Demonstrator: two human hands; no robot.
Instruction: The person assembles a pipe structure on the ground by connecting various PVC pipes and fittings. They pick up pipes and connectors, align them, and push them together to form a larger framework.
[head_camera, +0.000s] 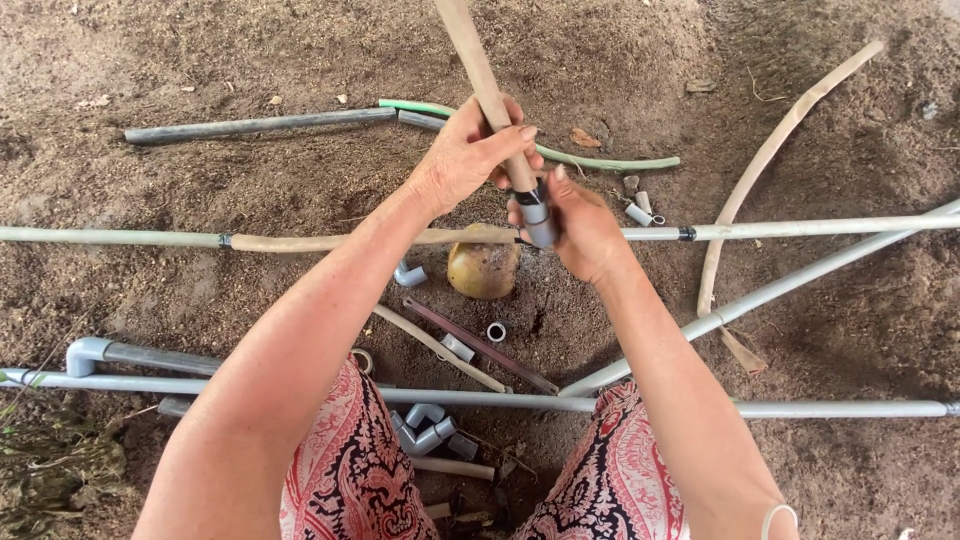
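My left hand (465, 155) grips a dirty tan pipe (474, 60) that rises toward the top of the view. At the pipe's lower end sits a grey coupling fitting (537, 216), and my right hand (585, 230) is closed around that fitting from the right. Both hands meet above a round brown-yellow fruit-like object (483, 268) lying on the bare soil. My knees in red patterned cloth (345, 470) show at the bottom.
Long grey pipes (800, 228) cross the dirt ground left to right, and another (300, 391) lies near my knees. Loose grey elbows and tees (428, 430), a small ring (496, 331), a green hose (600, 162) and a curved tan pipe (770, 155) lie around.
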